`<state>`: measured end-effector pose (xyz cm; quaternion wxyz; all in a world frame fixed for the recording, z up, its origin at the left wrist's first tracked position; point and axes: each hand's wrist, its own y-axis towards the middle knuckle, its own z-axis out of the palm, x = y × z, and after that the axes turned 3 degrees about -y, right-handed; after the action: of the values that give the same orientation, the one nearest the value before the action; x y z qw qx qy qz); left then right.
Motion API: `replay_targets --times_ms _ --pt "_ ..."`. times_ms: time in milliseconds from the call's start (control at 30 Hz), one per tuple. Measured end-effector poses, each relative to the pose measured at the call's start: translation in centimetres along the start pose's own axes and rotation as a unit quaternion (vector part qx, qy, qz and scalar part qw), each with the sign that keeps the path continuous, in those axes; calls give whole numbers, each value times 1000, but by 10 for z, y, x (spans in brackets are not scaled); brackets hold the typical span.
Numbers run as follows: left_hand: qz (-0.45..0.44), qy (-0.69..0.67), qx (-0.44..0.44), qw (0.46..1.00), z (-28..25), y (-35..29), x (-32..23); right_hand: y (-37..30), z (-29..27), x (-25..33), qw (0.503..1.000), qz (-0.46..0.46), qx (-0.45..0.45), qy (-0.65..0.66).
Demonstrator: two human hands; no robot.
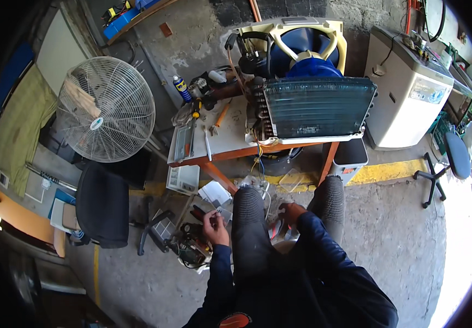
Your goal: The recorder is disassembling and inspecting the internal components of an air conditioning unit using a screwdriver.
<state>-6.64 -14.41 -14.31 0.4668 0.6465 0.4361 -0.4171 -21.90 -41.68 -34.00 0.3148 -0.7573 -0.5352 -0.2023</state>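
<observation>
I sit with my knees spread before a table. My left hand is beside my left knee, thumb and fingers pinched together; whatever they hold is too small to make out. Just below it lies a heap of wired electrical parts on the floor. Between my knees my right hand is curled downward, with its fingertips partly hidden. Next to it is a red-and-grey object that I cannot identify. On the table stands a stripped air conditioner with a finned coil, a blue fan and copper pipes.
A spray can, an orange-handled tool and loose parts lie on the table's left side. A large caged fan and a black chair stand left. At right are a white washing machine, a bin and a swivel chair.
</observation>
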Motion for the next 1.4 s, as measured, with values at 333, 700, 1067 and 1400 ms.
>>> replay_targets --times_ms 333,700,1067,1400 --pt "108 -16 139 984 53 62 -102 -23 17 -32 958 -211 -179 74" --pt "211 590 161 763 237 295 -133 -41 -33 7 954 -206 -152 158" --pt "65 130 205 968 104 232 -166 -40 -12 -6 989 90 3 121" --pt "-35 -74 104 991 -2 243 -111 13 46 -72 994 48 -2 101"
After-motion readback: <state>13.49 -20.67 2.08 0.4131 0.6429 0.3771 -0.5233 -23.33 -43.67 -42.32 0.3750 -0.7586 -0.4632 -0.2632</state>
